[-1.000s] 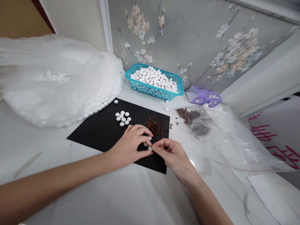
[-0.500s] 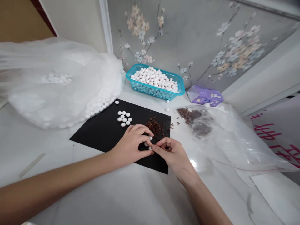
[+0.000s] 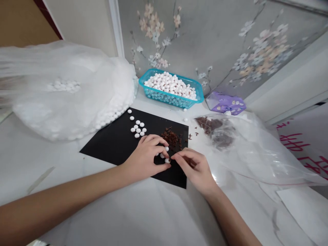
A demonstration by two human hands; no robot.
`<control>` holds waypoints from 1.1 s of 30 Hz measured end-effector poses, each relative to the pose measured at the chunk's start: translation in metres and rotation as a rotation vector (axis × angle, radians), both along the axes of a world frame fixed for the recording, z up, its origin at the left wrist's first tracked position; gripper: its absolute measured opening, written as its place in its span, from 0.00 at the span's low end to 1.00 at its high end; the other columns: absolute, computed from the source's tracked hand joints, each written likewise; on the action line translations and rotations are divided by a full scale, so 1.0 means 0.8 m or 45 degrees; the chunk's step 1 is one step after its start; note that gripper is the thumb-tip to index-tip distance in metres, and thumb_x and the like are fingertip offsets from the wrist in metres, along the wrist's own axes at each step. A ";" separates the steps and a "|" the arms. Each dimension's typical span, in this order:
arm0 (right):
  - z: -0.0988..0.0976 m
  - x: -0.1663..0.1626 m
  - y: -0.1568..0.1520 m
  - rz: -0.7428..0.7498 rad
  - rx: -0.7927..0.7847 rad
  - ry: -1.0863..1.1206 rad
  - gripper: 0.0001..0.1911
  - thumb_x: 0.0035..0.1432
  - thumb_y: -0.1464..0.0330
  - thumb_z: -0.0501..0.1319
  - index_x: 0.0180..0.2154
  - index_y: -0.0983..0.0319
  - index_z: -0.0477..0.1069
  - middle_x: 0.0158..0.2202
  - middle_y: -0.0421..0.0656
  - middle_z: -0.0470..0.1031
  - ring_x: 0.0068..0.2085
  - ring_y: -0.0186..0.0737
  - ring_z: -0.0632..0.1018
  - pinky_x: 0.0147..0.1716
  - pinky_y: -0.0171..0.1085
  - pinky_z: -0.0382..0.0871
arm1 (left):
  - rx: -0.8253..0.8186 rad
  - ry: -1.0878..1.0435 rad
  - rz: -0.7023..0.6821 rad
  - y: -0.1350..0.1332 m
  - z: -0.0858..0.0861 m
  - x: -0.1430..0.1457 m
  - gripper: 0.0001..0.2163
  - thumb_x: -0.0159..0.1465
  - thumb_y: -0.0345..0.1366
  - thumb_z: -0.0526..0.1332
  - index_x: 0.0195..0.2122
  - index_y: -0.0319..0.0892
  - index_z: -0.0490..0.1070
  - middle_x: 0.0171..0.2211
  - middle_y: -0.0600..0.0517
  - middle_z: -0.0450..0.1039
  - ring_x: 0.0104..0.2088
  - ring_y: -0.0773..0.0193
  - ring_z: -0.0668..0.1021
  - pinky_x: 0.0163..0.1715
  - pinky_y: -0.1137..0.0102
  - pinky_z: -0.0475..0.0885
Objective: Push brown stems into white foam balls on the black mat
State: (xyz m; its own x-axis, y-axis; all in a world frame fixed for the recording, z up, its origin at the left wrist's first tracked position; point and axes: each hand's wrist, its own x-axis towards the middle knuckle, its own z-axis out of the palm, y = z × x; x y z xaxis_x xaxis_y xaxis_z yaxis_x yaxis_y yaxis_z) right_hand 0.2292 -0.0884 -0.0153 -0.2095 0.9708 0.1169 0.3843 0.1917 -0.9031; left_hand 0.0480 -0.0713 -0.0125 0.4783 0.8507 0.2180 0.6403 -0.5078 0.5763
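Note:
My left hand (image 3: 147, 156) rests over a black sheet (image 3: 110, 136), thumb and forefinger pinching a small white ball (image 3: 167, 160) with a brown spot on its right side. Beneath its curved fingers lie a few more white balls (image 3: 166, 149), partly hidden. Just right of the held ball, the fingertips of my right hand (image 3: 196, 167) are pinched together; anything between them is too small to make out. Beyond both hands is a heap of small reddish-brown pieces (image 3: 171, 137) on the sheet. Several loose white balls (image 3: 138, 130) lie grouped to the left of it.
A teal basket (image 3: 171, 100) full of white balls stands against the flowered wall. To the left bulges a large translucent bag (image 3: 64, 112) of white balls. On the right are a clear plastic bag (image 3: 251, 150) containing brown pieces and a purple packet (image 3: 227, 103).
My right fingertips have drawn slightly right, away from the held ball, whose brown spot now shows. One loose ball has rolled a little away from the group, and the view has shifted slightly.

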 end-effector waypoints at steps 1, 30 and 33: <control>-0.001 0.001 -0.002 0.052 0.089 -0.060 0.12 0.57 0.66 0.56 0.26 0.64 0.73 0.22 0.39 0.64 0.22 0.30 0.63 0.20 0.31 0.56 | 0.004 -0.003 0.002 0.000 0.000 0.000 0.06 0.54 0.40 0.64 0.27 0.45 0.72 0.42 0.54 0.72 0.50 0.57 0.67 0.49 0.59 0.59; -0.024 0.008 0.008 -0.224 0.367 -0.490 0.08 0.57 0.69 0.54 0.33 0.62 0.73 0.30 0.41 0.70 0.20 0.30 0.65 0.21 0.33 0.64 | 0.076 0.032 0.083 -0.002 0.008 0.002 0.15 0.52 0.51 0.63 0.32 0.45 0.70 0.40 0.55 0.73 0.45 0.58 0.70 0.49 0.61 0.56; -0.021 0.008 0.008 -0.266 0.364 -0.489 0.08 0.56 0.69 0.55 0.34 0.63 0.72 0.29 0.40 0.69 0.19 0.29 0.64 0.21 0.33 0.64 | 0.072 0.036 0.132 -0.002 0.006 0.000 0.07 0.58 0.41 0.59 0.35 0.46 0.69 0.39 0.56 0.74 0.44 0.60 0.71 0.47 0.62 0.57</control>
State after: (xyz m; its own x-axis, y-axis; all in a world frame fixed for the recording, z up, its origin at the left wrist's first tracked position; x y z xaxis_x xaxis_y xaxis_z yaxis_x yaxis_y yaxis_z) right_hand 0.2356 -0.0823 -0.0324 -0.0944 0.9371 0.3360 0.7341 0.2935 -0.6123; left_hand 0.0482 -0.0729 -0.0074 0.3952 0.8827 0.2544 0.7068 -0.4691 0.5295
